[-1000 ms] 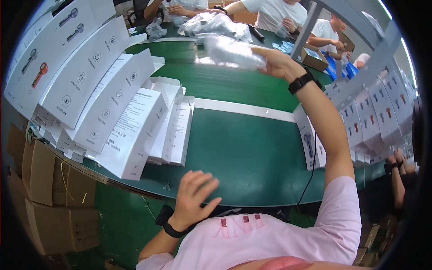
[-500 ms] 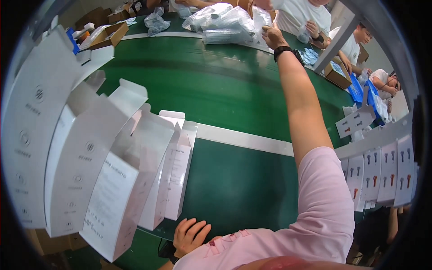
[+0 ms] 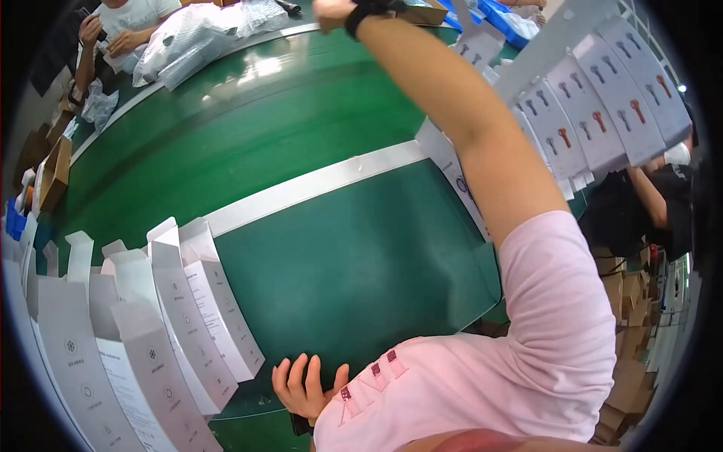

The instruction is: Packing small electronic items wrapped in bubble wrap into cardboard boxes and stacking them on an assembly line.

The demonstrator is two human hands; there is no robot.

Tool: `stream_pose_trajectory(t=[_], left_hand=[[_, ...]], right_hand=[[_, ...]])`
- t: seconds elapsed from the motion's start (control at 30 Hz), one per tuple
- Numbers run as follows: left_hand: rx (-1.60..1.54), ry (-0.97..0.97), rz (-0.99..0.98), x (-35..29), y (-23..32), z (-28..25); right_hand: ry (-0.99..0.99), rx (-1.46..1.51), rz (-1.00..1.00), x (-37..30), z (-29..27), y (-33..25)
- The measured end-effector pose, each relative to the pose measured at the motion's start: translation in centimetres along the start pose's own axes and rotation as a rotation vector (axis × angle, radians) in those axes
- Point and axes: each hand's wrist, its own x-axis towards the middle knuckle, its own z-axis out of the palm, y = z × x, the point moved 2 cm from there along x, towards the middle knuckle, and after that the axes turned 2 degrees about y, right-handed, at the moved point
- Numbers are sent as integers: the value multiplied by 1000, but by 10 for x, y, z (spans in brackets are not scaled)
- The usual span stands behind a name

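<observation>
My left hand (image 3: 305, 388) rests at the near edge of the green work surface (image 3: 339, 264), its fingers spread with nothing in them. It lies close to the nearest of several tall white cartons (image 3: 215, 301) standing in a row on the left, top flaps raised. My right arm stretches far across the green conveyor belt. The right hand (image 3: 331, 13) is partly cut off by the upper edge of the view, so its fingers are hidden. Left of it lie clear bubble-wrap bags (image 3: 184, 45) and a small dark object (image 3: 288, 7).
More white cartons with fan pictures (image 3: 595, 98) line the right side beside a metal post. A white strip (image 3: 324, 181) divides work surface from belt. Across the belt a co-worker (image 3: 128, 26) handles something. Brown cardboard boxes (image 3: 629, 369) are stacked at the lower right.
The view has swung to the right, bringing the right-hand cartons further in. My right arm still reaches across the belt. My left hand stays at the near edge, fingers spread.
</observation>
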Motion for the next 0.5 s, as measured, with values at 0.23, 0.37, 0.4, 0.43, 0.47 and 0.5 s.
stream_pose_trajectory(t=[0.23,0.37,0.4,0.43,0.47,0.5], left_hand=[[-50,56,44,1,8,-10],[-91,115,34,-4,9,-14],[-107,101,28,-2,9,-15],[-137,98,30,4,9,-16],[-129,100,31,5,7,-14],[-194,138,54,5,5,-10]], right_hand=[[-35,135,-90,-86,-104,112],[-82,258,-174,-120,-125,146],[-89,286,-194,-125,-131,155],[-90,311,-213,-126,-138,161],[-90,333,-230,-127,-147,168],[-87,353,-245,-130,-158,176]])
